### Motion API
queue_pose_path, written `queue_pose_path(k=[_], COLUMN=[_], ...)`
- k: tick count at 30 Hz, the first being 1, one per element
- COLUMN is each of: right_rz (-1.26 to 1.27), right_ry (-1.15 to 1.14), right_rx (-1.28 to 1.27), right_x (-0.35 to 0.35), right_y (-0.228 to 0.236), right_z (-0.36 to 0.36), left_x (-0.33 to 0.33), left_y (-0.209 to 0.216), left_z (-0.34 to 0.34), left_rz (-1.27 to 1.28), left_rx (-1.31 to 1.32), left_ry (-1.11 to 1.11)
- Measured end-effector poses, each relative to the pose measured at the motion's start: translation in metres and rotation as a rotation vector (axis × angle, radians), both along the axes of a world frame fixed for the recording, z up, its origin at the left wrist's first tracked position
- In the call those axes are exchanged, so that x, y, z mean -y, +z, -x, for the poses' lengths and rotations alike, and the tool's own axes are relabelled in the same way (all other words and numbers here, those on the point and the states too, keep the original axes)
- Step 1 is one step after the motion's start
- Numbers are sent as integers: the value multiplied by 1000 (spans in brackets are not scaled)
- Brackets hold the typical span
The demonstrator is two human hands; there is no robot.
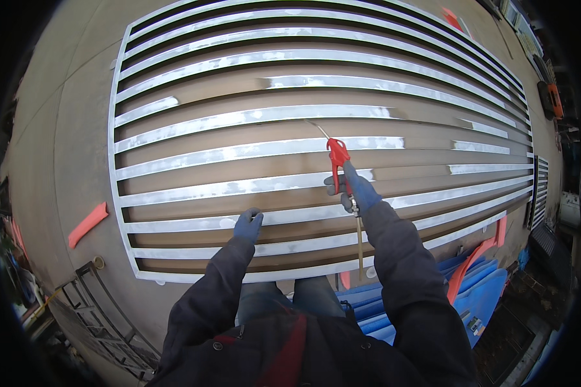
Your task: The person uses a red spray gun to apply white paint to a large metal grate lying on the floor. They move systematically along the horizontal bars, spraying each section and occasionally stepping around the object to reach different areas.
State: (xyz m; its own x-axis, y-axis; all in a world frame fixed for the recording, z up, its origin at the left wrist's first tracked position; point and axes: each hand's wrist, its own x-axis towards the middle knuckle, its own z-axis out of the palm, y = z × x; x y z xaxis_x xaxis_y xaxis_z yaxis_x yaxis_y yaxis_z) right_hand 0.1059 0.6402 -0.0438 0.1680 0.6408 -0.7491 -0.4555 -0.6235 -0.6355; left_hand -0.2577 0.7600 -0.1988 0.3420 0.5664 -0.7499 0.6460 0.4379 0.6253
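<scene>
A large metal frame with long parallel slats lies in front of me. Its slats look silvery white and cloudy along much of their length, with brownish stretches on several of them. My right hand, in a blue-grey glove, is closed round a red air blow gun. The gun's thin nozzle points up and left over the middle slats. A metal fitting and a thin hose hang below its grip. My left hand, gloved too, is over a near slat with its fingers curled. What they hold, if anything, is hidden.
Blue sheets and a curved red-orange piece lie by the near right edge. Another red-orange piece is on the concrete floor at left, near a dark metal rack. An orange and black object stands far right.
</scene>
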Motion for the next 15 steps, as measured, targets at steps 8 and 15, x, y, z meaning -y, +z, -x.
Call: queue_pose_path(k=[8,15], right_rz=[322,189], right_ry=[-922,-404], right_rx=[224,49], right_x=[86,-95], right_y=[-28,-90], right_z=[-240,-102], left_x=[-40,-47], left_y=[-15,-23], left_z=[107,113], left_rz=[-82,-431], left_rx=[-200,-393], left_ry=[-5,-171])
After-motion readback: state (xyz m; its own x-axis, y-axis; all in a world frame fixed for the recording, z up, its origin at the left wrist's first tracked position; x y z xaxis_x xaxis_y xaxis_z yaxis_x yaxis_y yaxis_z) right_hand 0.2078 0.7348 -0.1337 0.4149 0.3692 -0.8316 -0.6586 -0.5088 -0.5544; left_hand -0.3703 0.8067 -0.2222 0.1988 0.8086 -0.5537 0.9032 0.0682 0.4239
